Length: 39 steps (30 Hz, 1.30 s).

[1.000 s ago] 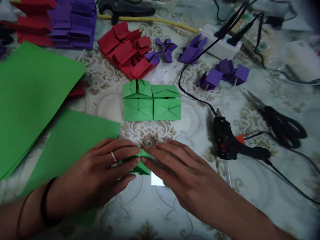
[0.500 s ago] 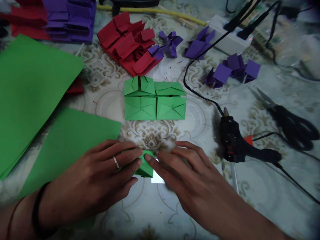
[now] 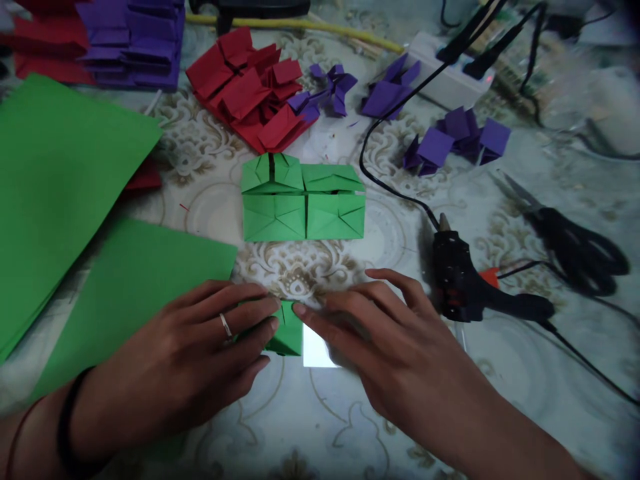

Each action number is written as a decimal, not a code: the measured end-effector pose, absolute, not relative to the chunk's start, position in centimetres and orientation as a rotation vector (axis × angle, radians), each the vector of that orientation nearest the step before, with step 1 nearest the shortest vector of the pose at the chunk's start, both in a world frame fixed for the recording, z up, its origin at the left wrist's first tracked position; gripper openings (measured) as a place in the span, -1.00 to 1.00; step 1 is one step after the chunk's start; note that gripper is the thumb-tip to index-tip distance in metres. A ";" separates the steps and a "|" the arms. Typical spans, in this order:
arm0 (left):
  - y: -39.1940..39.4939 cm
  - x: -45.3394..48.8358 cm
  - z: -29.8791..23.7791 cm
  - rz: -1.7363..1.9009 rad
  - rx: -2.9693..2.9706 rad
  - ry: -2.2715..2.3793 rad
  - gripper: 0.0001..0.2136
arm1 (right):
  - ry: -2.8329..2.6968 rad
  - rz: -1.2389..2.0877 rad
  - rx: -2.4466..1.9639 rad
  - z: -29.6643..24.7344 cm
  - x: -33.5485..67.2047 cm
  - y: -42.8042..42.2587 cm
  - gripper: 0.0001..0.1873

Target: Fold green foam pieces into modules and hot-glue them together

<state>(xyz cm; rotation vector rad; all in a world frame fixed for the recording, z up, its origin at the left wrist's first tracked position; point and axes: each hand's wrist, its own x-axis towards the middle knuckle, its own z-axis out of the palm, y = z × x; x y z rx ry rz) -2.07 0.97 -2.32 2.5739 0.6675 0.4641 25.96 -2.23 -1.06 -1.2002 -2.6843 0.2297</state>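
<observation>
A small folded green paper piece point(image 3: 287, 330) lies on the table, its left part hidden under fingers. My left hand point(image 3: 195, 347), with a ring on one finger, holds it with the fingertips pressed on it. At the piece's upper right corner rests a fingertip of my right hand point(image 3: 390, 347); that hand's other fingers are apart and grip nothing. A bright white rectangle point(image 3: 317, 348) shows between the piece and my right hand, partly covered. Just beyond the hands sits a block of folded green paper boxes point(image 3: 304, 203).
Green paper sheets point(image 3: 65, 180) lie at left. Folded red paper point(image 3: 250, 90) and purple pieces point(image 3: 450, 140) stand at the back. A black glue gun point(image 3: 463, 280) with its cord and black-handled scissors point(image 3: 575, 247) lie at right, near a white power strip point(image 3: 450, 70).
My right hand has shifted slightly right, its finger sliding from the top of the green piece to its corner, uncovering more white rectangle. The whole view has drifted slightly.
</observation>
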 end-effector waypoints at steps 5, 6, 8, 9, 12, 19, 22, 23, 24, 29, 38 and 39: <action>0.9 -2.0 -2.4 0.486 2.562 0.684 -0.72 | -2.689 0.266 -1.166 -1.3 26.0 -2.1 -0.38; 0.9 -2.0 -2.5 0.485 2.562 0.686 -0.72 | -2.680 0.267 -1.177 -1.3 26.0 -2.1 -0.39; 0.8 -2.1 -2.8 0.492 2.578 0.684 -0.72 | -2.661 0.275 -1.197 -1.4 26.1 -2.1 -0.43; 0.7 -2.2 -2.9 0.495 2.591 0.683 -0.72 | -2.654 0.289 -1.201 -1.4 26.1 -2.1 -0.44; 0.6 -2.3 -3.0 0.448 2.608 0.703 -0.71 | -2.619 0.347 -1.194 -1.5 26.3 -2.0 -0.47; 0.8 -2.1 -2.7 0.491 2.564 0.707 -0.71 | -2.545 0.428 -1.184 -1.7 26.5 -1.7 -0.49; 0.7 -2.0 -3.1 0.543 2.550 0.741 -0.71 | -2.540 0.467 -1.178 -1.7 26.5 -1.6 -0.42; 0.7 -2.0 -3.4 0.560 2.541 0.756 -0.69 | -2.533 0.476 -1.171 -1.7 26.5 -1.6 -0.40; 0.6 -2.0 -3.6 0.590 2.536 0.763 -0.67 | -2.520 0.478 -1.165 -1.7 26.5 -1.6 -0.39; 0.5 -2.1 -3.9 0.621 2.507 0.774 -0.58 | -2.490 0.518 -1.139 -2.0 26.4 -1.7 -0.41; 0.3 -1.6 -2.8 0.722 2.504 0.748 -0.70 | -2.419 0.487 -1.112 -2.1 26.4 -1.5 -0.53; 0.3 -1.6 -2.7 0.720 2.509 0.746 -0.72 | -2.420 0.478 -1.093 -2.0 26.3 -1.6 -0.52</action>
